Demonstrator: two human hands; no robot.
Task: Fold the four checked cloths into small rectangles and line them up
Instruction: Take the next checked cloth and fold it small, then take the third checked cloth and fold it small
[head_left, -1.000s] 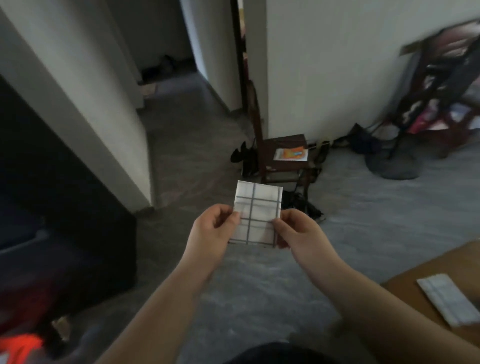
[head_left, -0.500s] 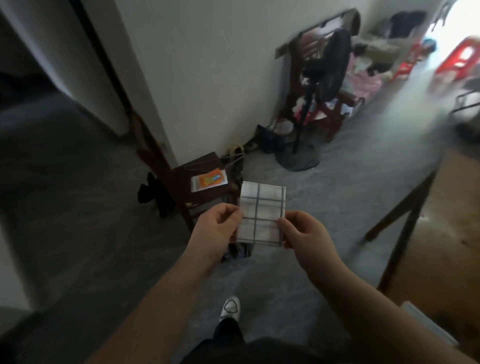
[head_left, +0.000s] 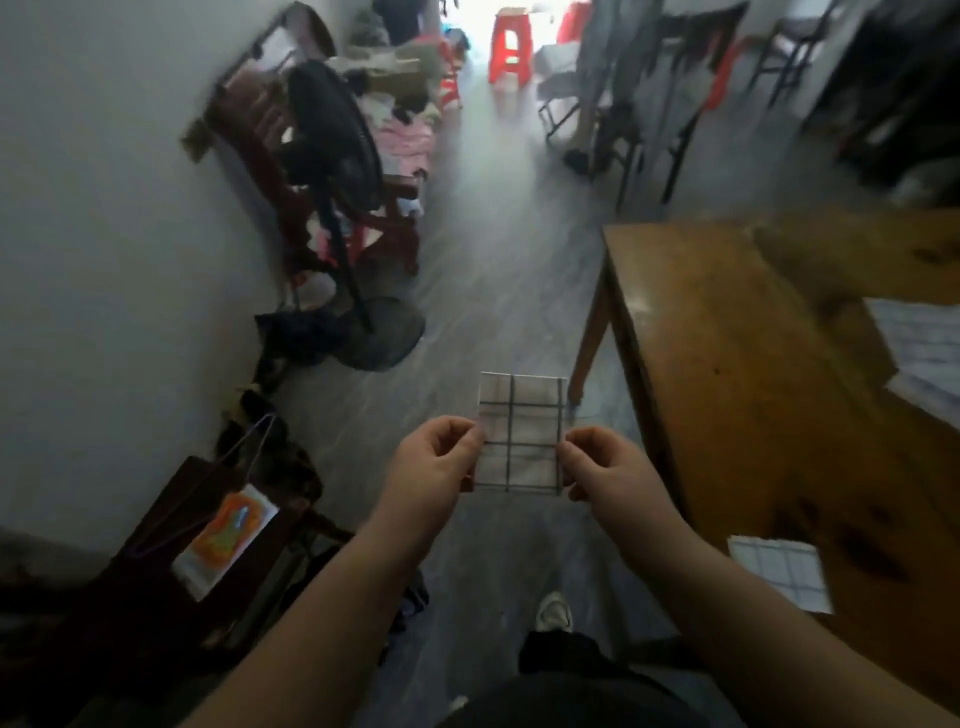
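- Centre of the head view, above the grey floor (head_left: 498, 291): a folded checked cloth (head_left: 521, 434), white with dark grid lines, held upright in the air as a small rectangle.
- Left hand (head_left: 431, 462): thumb and curled fingers pinch the cloth's left edge, low down.
- Right hand (head_left: 602, 467): same pinch on the right edge, at about the same height. Both forearms are bare.
- Held cloth sits left of the wooden table (head_left: 727, 338), not touching it.
- Near corner of that table: a second folded checked cloth (head_left: 779, 574) lies flat, well apart from the hands.
- Far right of the table: pale cloth (head_left: 922, 358), cut off by the frame edge; too blurred to tell the pattern.
- Left, by the white wall: black standing fan (head_left: 332, 130); a dark wooden chair (head_left: 156, 597) nearer, with an orange-and-white packet (head_left: 228, 538) lying on it.
- Bottom: one white shoe (head_left: 555, 613) on the floor.
- Background: red plastic stool (head_left: 511, 47), blurred.
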